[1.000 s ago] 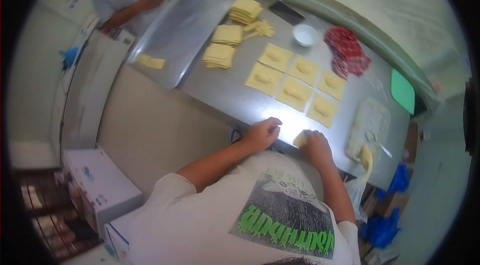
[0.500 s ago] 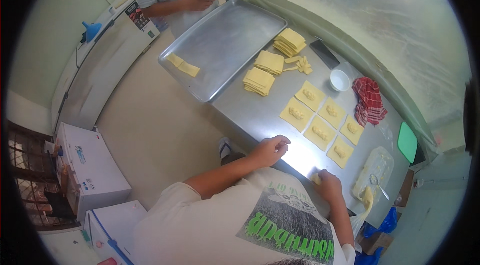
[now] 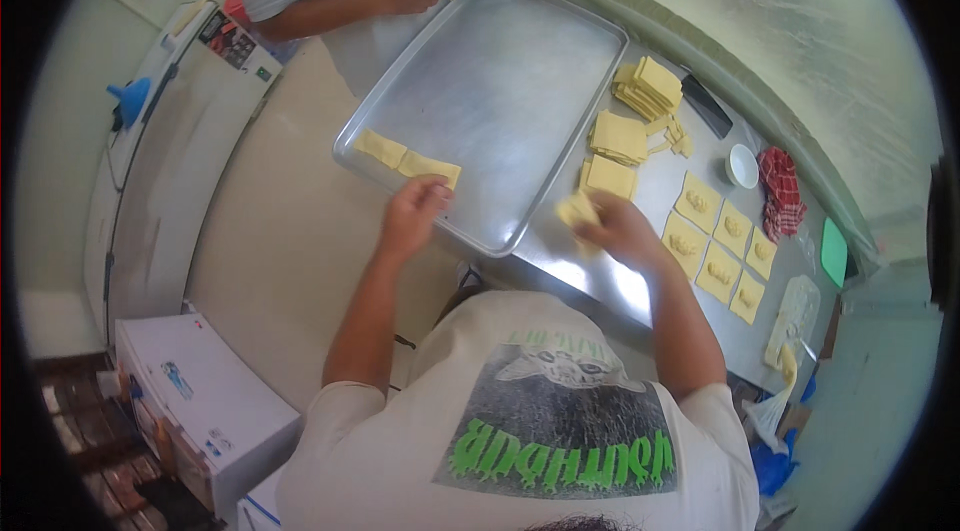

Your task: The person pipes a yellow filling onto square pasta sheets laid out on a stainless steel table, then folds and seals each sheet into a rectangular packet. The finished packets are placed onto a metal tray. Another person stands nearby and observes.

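Note:
My right hand (image 3: 622,233) holds a folded piece of yellow pastry dough (image 3: 577,212) over the table, just right of the tray's near corner. My left hand (image 3: 413,214) reaches over the near edge of the large metal tray (image 3: 490,81). Its fingers are curled together against the end of a folded pastry (image 3: 428,167); whether anything is pinched in them is hidden. A second folded pastry (image 3: 380,147) lies end to end with that one along the tray's edge. To the right, several flat dough squares (image 3: 719,271) with lumps of filling lie in two rows.
Stacked dough squares (image 3: 618,137) and dough strips (image 3: 680,138) stand beside the tray. Beyond are a dark flat object (image 3: 707,106), white bowl (image 3: 741,167), red checked cloth (image 3: 782,193) and filling container (image 3: 793,316) with a spoon. Another person (image 3: 350,11) holds a dark device across the tray.
Both hands have moved left and away from me: the left from the table edge to the tray, the right carrying the folded dough up from the table's near edge. My view has shifted too.

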Action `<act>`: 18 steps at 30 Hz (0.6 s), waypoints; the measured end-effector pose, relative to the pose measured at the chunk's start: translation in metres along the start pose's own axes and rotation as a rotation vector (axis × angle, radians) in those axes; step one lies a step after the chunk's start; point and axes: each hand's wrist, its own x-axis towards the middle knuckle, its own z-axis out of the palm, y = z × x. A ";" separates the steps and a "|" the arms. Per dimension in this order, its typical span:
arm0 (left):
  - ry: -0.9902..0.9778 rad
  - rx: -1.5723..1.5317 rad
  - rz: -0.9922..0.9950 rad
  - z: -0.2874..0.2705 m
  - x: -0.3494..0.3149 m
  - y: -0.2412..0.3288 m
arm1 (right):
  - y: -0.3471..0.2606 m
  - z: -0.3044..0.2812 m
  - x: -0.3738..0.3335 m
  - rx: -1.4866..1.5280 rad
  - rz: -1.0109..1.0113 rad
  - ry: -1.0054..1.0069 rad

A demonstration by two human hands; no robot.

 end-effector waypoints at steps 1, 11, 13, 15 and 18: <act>0.033 0.044 -0.006 -0.023 0.007 -0.001 | -0.016 0.018 0.031 -0.148 -0.113 -0.017; -0.012 -0.022 -0.158 -0.096 0.038 -0.002 | -0.034 0.118 0.139 -0.484 -0.071 -0.296; -0.030 -0.024 -0.183 -0.097 0.040 -0.002 | -0.030 0.123 0.139 -0.476 -0.053 -0.306; -0.052 -0.039 -0.194 -0.098 0.042 -0.007 | -0.027 0.125 0.140 -0.535 -0.087 -0.310; -0.080 -0.044 -0.214 -0.100 0.048 -0.008 | -0.019 0.131 0.138 -0.590 -0.118 -0.234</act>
